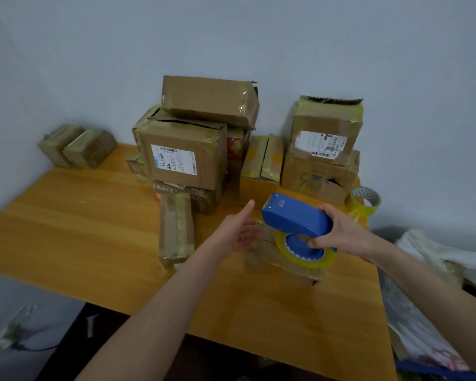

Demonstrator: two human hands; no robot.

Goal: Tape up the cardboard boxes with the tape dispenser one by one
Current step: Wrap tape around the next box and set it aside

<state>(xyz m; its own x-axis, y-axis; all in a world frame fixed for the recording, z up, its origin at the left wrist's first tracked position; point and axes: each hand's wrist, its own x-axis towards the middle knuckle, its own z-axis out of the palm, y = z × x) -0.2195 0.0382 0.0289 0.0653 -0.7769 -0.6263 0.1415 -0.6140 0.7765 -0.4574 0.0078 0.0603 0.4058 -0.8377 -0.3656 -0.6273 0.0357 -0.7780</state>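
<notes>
My right hand (341, 232) grips the blue tape dispenser (294, 215) by its rear end, with its yellow tape roll (305, 254) hanging below. The dispenser hovers over a small flat cardboard box (270, 264) on the wooden table (94, 229). My left hand (239, 229) is just left of the dispenser, palm turned toward it, fingers straight and holding nothing. It is blurred. A long narrow taped box (176, 229) lies to the left of my left arm.
Stacks of taped cardboard boxes (187, 149) fill the back of the table; another stack (324, 149) stands back right. A spare tape roll (366, 202) sits at the right edge. Two small boxes (77, 145) rest far left. White bags (437, 270) lie to the right.
</notes>
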